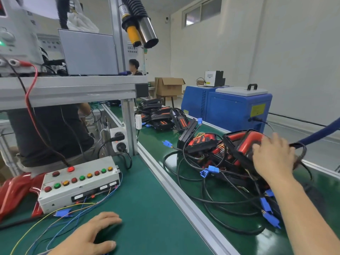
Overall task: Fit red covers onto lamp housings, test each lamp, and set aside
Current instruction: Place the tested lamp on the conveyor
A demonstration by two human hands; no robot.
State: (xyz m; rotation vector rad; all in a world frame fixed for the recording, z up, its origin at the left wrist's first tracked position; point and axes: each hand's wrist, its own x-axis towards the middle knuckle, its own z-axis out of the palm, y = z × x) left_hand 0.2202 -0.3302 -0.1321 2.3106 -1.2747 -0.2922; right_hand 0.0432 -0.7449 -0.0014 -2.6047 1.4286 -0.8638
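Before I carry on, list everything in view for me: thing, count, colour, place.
Test box: one, grey with red, green and amber buttons, near-left bench.
Red covers: count unclear, red, far-left edge.
Blue plug: one, blue, in front of the test box.
Lamp pile: count unclear, black and red with black cables, right belt.
Far lamps: several, black and orange, further up the belt.
Blue machine: one, blue, beyond the belt.
Carton: one, brown, on the floor behind.
Nozzle: one, silver, overhead.
Left hand: flat on the bench mat.
Right hand: on the topmost lamp of the pile.
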